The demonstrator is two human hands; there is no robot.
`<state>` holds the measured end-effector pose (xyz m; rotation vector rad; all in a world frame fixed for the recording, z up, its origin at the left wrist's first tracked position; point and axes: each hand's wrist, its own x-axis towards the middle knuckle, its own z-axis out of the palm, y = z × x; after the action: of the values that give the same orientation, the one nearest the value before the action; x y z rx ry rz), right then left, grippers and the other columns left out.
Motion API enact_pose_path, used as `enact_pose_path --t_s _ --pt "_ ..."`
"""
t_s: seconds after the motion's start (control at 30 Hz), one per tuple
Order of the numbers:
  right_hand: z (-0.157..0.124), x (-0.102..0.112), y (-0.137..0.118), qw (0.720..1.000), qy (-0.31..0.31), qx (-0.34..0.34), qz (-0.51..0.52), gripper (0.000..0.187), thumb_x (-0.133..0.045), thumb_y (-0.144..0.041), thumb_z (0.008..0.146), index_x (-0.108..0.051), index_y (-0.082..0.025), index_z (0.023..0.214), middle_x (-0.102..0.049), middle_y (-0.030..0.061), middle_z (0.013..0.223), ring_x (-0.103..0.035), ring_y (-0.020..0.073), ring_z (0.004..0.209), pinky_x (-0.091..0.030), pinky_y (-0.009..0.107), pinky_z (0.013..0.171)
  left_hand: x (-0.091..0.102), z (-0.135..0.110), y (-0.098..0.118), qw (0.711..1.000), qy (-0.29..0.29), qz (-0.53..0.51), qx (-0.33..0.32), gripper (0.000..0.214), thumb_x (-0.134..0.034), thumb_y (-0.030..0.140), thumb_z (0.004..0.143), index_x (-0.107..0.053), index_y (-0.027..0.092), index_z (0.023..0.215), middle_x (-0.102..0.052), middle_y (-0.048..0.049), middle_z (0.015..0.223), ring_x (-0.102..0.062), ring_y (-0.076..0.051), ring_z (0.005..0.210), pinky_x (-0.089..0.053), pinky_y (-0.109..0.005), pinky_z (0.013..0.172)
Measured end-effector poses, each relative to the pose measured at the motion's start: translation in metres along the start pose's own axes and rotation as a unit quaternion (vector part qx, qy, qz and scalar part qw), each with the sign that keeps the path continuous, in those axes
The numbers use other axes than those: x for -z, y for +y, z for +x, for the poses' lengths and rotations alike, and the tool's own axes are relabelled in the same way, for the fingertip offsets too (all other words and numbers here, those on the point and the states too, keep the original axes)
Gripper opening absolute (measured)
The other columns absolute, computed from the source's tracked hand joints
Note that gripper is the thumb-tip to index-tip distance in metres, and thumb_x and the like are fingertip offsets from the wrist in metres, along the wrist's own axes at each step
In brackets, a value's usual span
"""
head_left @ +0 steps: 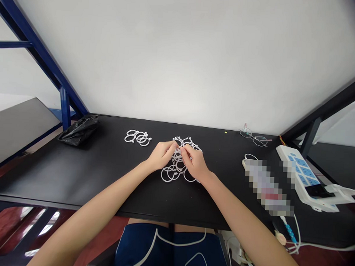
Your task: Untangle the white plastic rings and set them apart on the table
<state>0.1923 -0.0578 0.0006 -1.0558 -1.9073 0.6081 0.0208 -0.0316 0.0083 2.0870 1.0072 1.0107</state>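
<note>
My left hand and my right hand meet over the middle of the black desk, thumbs and fingers pinched close together. Between the fingertips is a white plastic ring, mostly covered by the fingers. Under and around both hands lies a loose pile of white rings, overlapping each other; small knobs show at the ends of several. My right hand hides part of that pile. To the left, apart from it, a smaller group of similar white rings rests flat on the desk.
A crumpled black plastic bag sits at the desk's back left. Eyeglasses lie at the back right. A blurred-out phone with a cable and a white power strip are on the right. A white wall stands behind.
</note>
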Motion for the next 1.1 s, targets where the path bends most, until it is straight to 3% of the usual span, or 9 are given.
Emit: enact_pose_path --t_s 0.3,0.6,1.1 --pt "-0.0002 -0.0006 0.0007 1.000 0.000 0.001 0.001 0.031 -0.039 -0.033 0.099 -0.036 -0.023 0.070 -0.042 -0.0058 0.051 -0.040 0.0102 0.044 -0.032 0.025 0.049 0.0007 0.0007 0.0008 1.000 -0.002 0.008 -0.006 0.044 -0.030 0.038 0.100 -0.054 0.015 0.072 -0.045 0.0030 0.059 -0.042 -0.011 0.055 -0.034 -0.025 0.058" --pt "0.0004 -0.0001 0.0004 1.000 0.008 0.003 -0.001 0.031 -0.040 -0.032 0.098 -0.037 -0.023 0.069 -0.044 -0.0058 0.049 -0.041 0.0105 0.044 -0.032 0.025 0.049 -0.0023 -0.0001 -0.0015 1.000 -0.019 0.002 -0.012 0.041 -0.031 0.040 0.099 -0.039 0.018 0.067 -0.044 0.0031 0.059 -0.041 -0.010 0.056 -0.033 -0.023 0.056" --pt "0.0001 -0.0002 0.0014 1.000 0.008 0.007 -0.009 0.031 -0.040 -0.033 0.099 -0.037 -0.023 0.070 -0.046 -0.0056 0.050 -0.042 0.0106 0.045 -0.032 0.025 0.050 -0.0022 0.0004 -0.0027 1.000 -0.022 0.011 -0.007 0.041 -0.031 0.039 0.100 -0.039 0.018 0.066 -0.044 0.0029 0.060 -0.041 -0.010 0.056 -0.032 -0.024 0.057"
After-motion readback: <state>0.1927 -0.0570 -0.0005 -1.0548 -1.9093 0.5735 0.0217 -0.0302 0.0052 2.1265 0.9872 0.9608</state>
